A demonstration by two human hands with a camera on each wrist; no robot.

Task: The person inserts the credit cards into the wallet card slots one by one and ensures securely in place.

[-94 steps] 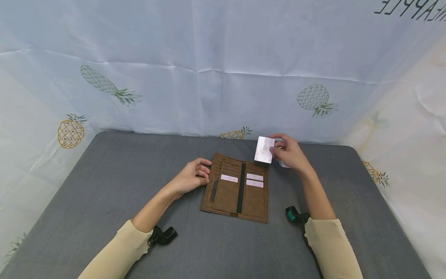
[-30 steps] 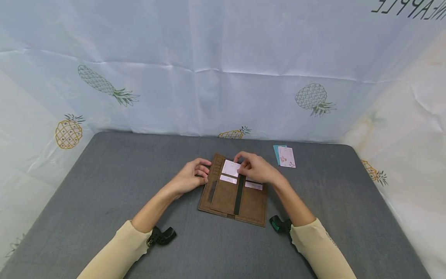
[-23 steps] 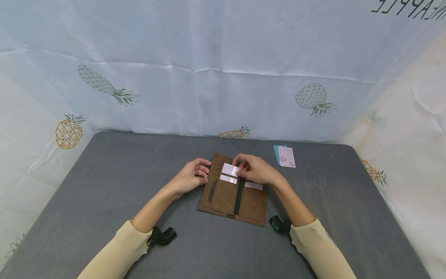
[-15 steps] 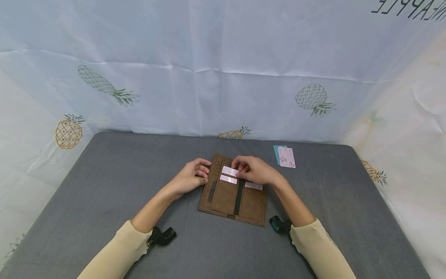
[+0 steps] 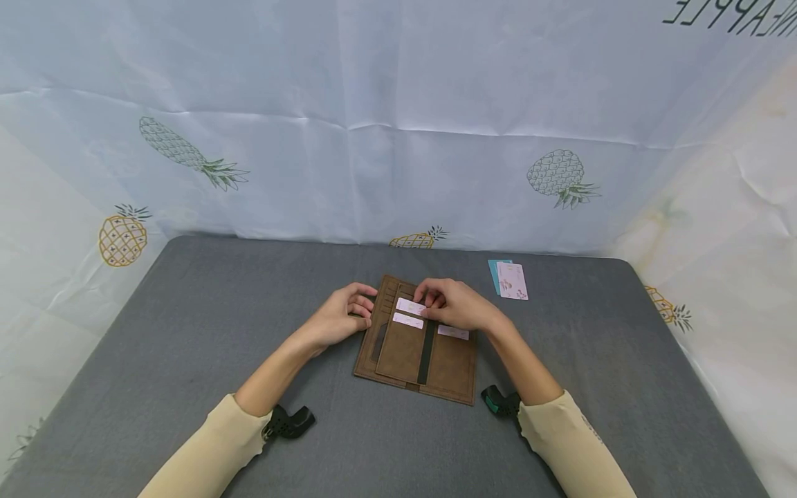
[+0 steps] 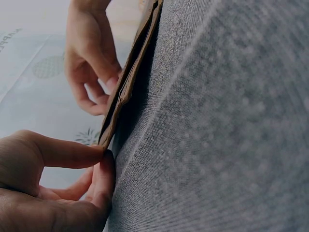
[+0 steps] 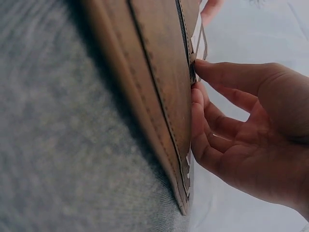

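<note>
A brown wallet [image 5: 401, 360] lies spread on the table, a dark band down its middle. My left hand [image 5: 338, 315] pinches its left edge between thumb and fingers, as the left wrist view shows at the wallet's edge [image 6: 120, 94]. My right hand [image 5: 459, 304] reaches over the wallet's upper part and pinches the right end of a pale pink card [image 5: 408, 306], which sits partly in a slot of the left panel. Just below it, another pink card [image 5: 407, 320] shows as a strip. On the right panel a pink strip [image 5: 453, 333] is visible; my right hand covers the area above it.
Behind the wallet to the right, a pink card [image 5: 513, 281] overlaps a blue one [image 5: 494, 274] on the grey table [image 5: 249, 290]. A pineapple-print curtain [image 5: 349, 180] hangs along the table's back edge. Black wrist devices [image 5: 291, 422] sit at both cuffs.
My right hand has brought a pink card from the upper right to the left panel and slid it down, so less of it shows. My left hand has stayed at the wallet's edge.
</note>
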